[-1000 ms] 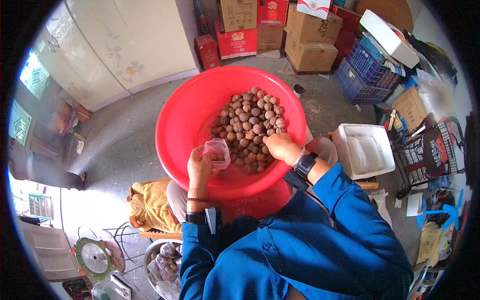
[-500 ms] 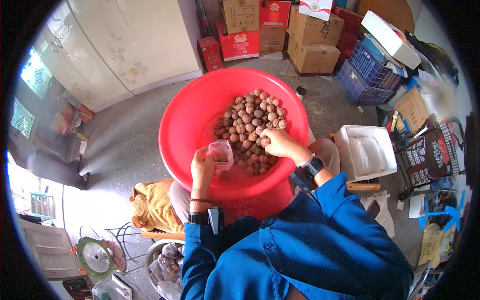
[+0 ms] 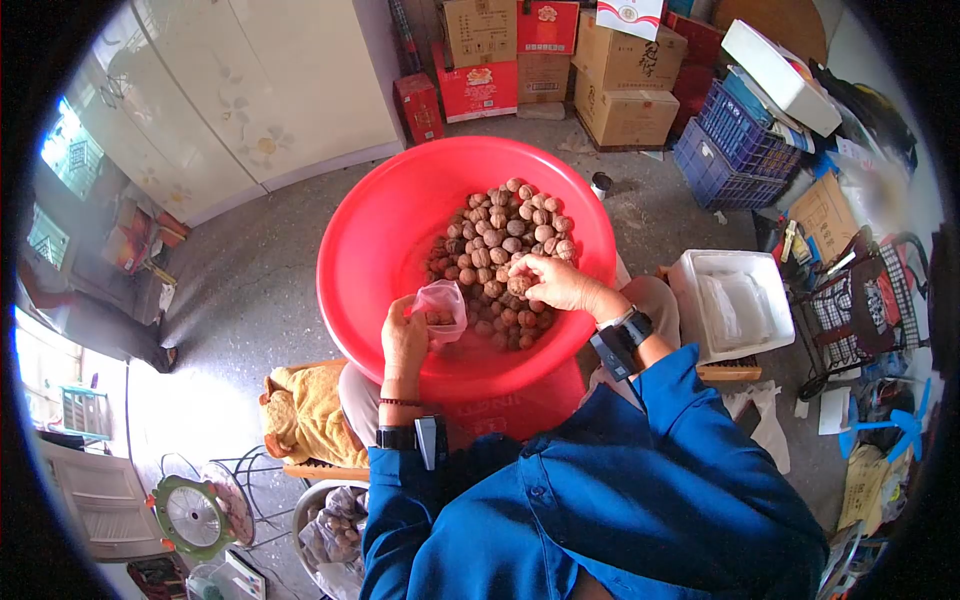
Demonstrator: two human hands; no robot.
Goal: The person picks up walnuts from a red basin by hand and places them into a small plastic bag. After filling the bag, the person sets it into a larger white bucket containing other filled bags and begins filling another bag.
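Walnuts [image 3: 487,240] lie heaped in the right half of a wide red basin [image 3: 372,230]. My left hand [image 3: 405,340] grips a small translucent plastic bag [image 3: 446,302] over the basin's near left part; brown contents show inside it. Above the heap, my right hand [image 3: 560,284] pinches a walnut [image 3: 520,285] between thumb and fingers. The bag and the right hand are apart.
A white foam box [image 3: 690,300] stands to the right, with blue crates [image 3: 735,155] beyond. Cardboard boxes [image 3: 628,118] line the back. At left are a yellow cloth [image 3: 315,412] and a bucket of bagged items [image 3: 335,525]. Another person's leg [image 3: 140,340] shows far left.
My right hand has lifted slightly and moved a little left, and the walnut in its fingers now shows more plainly. At far left, the other person's leg and foot have shifted.
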